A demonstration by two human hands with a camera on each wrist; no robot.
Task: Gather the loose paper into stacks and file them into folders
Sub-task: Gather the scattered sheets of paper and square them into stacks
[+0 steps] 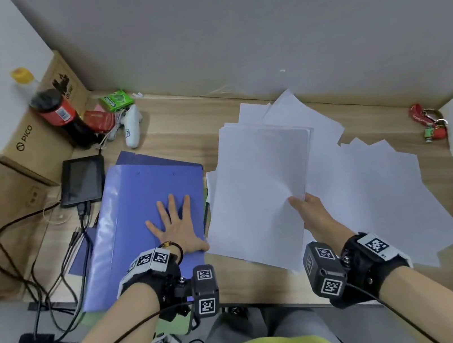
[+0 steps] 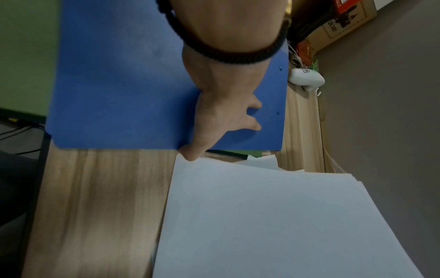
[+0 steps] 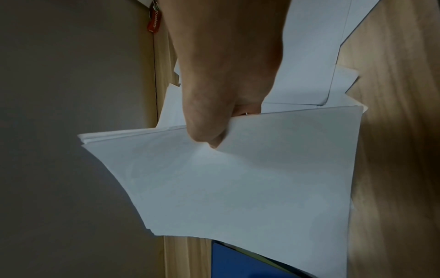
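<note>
Right hand [image 1: 313,214] grip pinched on a stack of white paper [image 1: 258,193], thumb on top, stack raised above the wooden tabletop [image 1: 170,126]; left hand [image 1: 176,226] flat, fingers spread wide, pressing on the closed blue folder [image 1: 147,201] just beside; more loose sheets [image 1: 369,178] scattered rightwards; cola bottle [image 1: 57,112], white controller [image 1: 132,127], red keychain [image 1: 431,121] along the far edge.

Before you: matt blue plastic folder [image 1: 147,201] with glossy clear sleeve edge; smooth white paper stack [image 1: 258,190]; pale wood-grain laminate desk [image 1: 171,132], satin; brown corrugated cardboard boxes [image 1: 35,136] at its left edge.
</note>
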